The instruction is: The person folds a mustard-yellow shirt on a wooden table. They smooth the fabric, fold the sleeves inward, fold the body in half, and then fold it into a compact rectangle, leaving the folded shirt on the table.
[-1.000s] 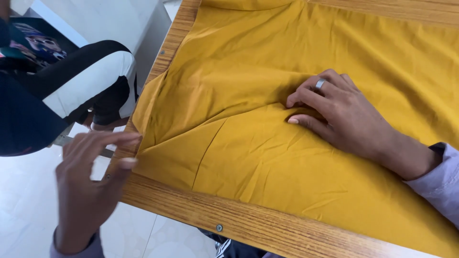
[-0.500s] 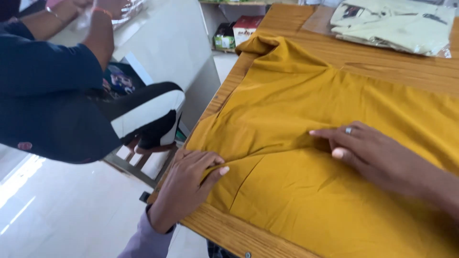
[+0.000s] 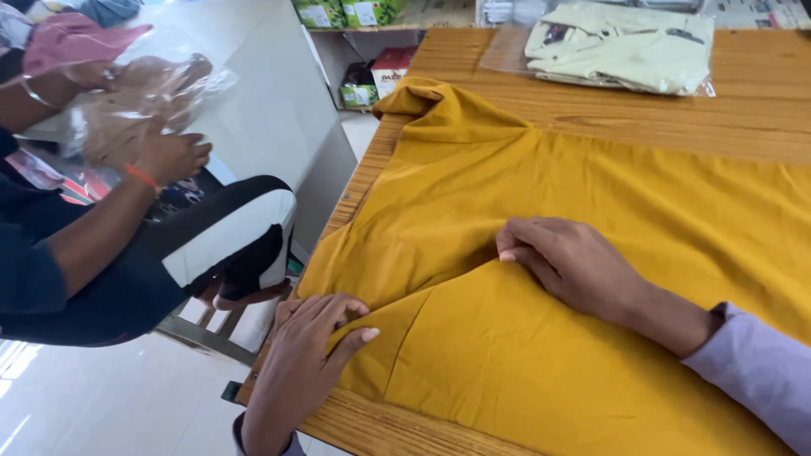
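Two bare hands work on a mustard-yellow cotton garment (image 3: 591, 236) that lies spread flat over a light brown wooden table (image 3: 760, 110) and covers most of it. The left hand (image 3: 308, 355) is at the near left corner of the table, where the edge of the garment is folded. Its thumb lies on top of the fabric and its fingers (image 3: 317, 308) curl at the edge, so the grip is pinching the folded corner of the cloth (how deep the fingers go under it I cannot tell). The right hand (image 3: 566, 262) rests more to the middle of the garment, palm down, with the fingers close together and pressing the fabric flat at the end of a long crease; it holds nothing between the fingers. A lilac sleeve (image 3: 752, 371) covers the right forearm.

The collar part of the garment is bunched up at the far left corner of the table. Behind it, well apart, lies a folded cream shirt in a clear plastic bag (image 3: 625, 46).

To the left of the table, another person in dark clothes (image 3: 76, 270) holds a thin transparent plastic bag (image 3: 144, 101) with both hands. A shelf with small green and red boxes (image 3: 372, 51) stands on the far side.
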